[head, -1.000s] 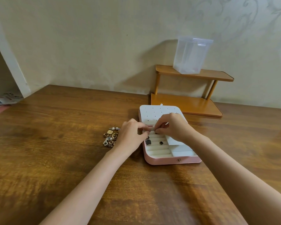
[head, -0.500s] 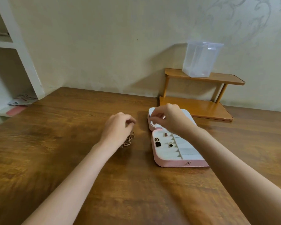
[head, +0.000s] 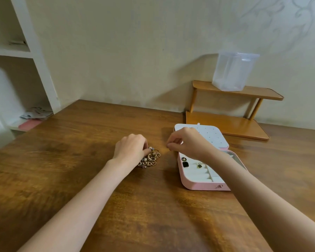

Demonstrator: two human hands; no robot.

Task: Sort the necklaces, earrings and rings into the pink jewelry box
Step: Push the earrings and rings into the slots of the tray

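Note:
A tangled jewelry pile (head: 152, 158) of gold rings, pearls and chains lies on the wooden table (head: 80, 160). My left hand (head: 130, 149) rests on its left side, fingertips curled down into the pieces. To the right sits the open pink jewelry box (head: 198, 186); its white ring rolls hold a few dark-stoned pieces (head: 185, 164). The lid's white perforated earring panel (head: 211, 135) lies flat behind. My right hand (head: 186, 142) hovers over the box's left edge, fingers curled and thumb meeting forefinger; nothing shows between them.
A low two-tier wooden shelf (head: 225, 124) stands against the wall behind the box, with a clear plastic container (head: 234, 71) on top. White wall shelving (head: 35, 51) with papers (head: 36, 112) is at the far left, beyond the table's edge.
My left hand left the box and went left onto the jewelry pile. My right hand drew back from the ring rolls to the box's left edge. The view shifted left.

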